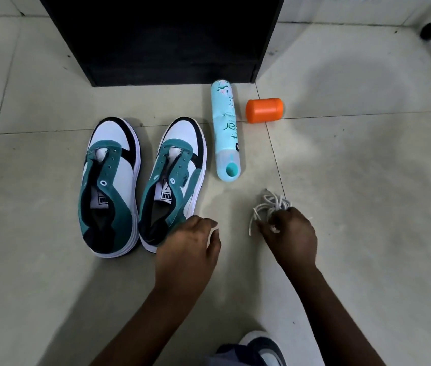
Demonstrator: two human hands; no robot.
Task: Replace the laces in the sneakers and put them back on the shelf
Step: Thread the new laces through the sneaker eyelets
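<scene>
Two unlaced teal-and-white sneakers [140, 186] stand side by side on the tiled floor [354, 180], toes toward the black shelf [161, 40]. Right of the sneakers, the right hand [289, 233] grips bunched white laces [270, 204]. The left hand [186, 247] hovers at the nearer sneaker's heel, fingers loosely curled, holding nothing.

You see sneakers [140, 186] teal, white, black, white soles; laces [267, 207] white; spray can [226, 128] pale aqua, white lettering, teal nozzle; cap [264, 110] bright orange; shelf [161, 40] black; floor [367, 180] pale grey tile, darker grout lines.
</scene>
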